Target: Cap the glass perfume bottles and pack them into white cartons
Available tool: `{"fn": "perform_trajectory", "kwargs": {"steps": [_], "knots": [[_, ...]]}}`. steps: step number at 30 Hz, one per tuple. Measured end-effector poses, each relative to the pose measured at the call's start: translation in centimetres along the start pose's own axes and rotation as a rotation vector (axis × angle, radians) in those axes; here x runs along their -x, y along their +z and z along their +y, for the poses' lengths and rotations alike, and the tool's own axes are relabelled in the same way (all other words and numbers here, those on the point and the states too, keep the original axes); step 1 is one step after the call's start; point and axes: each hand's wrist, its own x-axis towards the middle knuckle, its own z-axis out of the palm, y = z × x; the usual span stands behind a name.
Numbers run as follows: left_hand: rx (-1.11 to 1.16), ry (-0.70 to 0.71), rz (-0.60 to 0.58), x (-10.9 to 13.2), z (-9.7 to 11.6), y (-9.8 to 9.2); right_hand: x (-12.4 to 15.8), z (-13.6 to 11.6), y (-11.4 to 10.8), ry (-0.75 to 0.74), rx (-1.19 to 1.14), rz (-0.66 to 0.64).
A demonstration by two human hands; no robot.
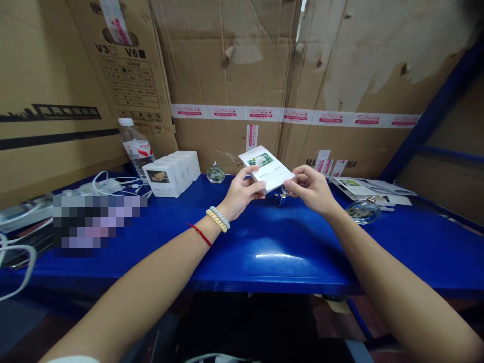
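A white printed box (269, 169) with a flower picture is held tilted above the blue table. My left hand (244, 191) grips its left and lower side, thumb on the front face. At the box's right corner is my right hand (310, 187), thumb and fingers pinched together at the edge. Just below the box a small shiny metal piece (282, 198) shows, partly covered. A round glass bottle (216, 173) stands on the table behind my left hand. Another glass bottle (363, 210) lies to the right of my right hand.
Several white boxes (166, 179) stand in a row at the back left, beside a plastic water bottle (136, 148). White cables (109, 184) and a blurred-out item (96, 224) lie on the left. Flat printed cards (372, 189) lie at right. Large cardboard (234, 65) walls the blue table (264, 272).
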Motion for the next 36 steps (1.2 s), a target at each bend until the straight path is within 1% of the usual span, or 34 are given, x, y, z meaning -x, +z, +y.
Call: {"fn": "perform_trajectory", "kwargs": {"steps": [4, 10, 17, 23, 31, 33, 36], "knots": [[0.011, 0.015, 0.023, 0.02, -0.08, 0.16, -0.04, -0.1, -0.28, 0.016, 0.023, 0.009], [-0.015, 0.035, -0.004, 0.07, -0.24, 0.12, 0.05, 0.0, -0.32, 0.019, 0.044, 0.002], [-0.006, 0.056, 0.008, 0.11, -0.41, 0.18, 0.04, -0.11, -0.52, 0.018, 0.054, -0.017], [-0.006, 0.085, -0.008, 0.19, -0.49, 0.16, -0.03, -0.1, -0.67, 0.019, 0.071, -0.011], [-0.079, 0.131, -0.01, -0.07, -0.85, -0.18, -0.06, -0.17, -0.79, 0.033, 0.089, -0.018], [-0.092, 0.144, -0.011, -0.13, -0.82, -0.22, -0.05, -0.07, -0.81, 0.022, 0.108, -0.01], [-0.116, 0.14, -0.021, -0.22, -0.65, -0.32, 0.01, 0.13, -0.82, -0.037, 0.168, 0.024]]}}
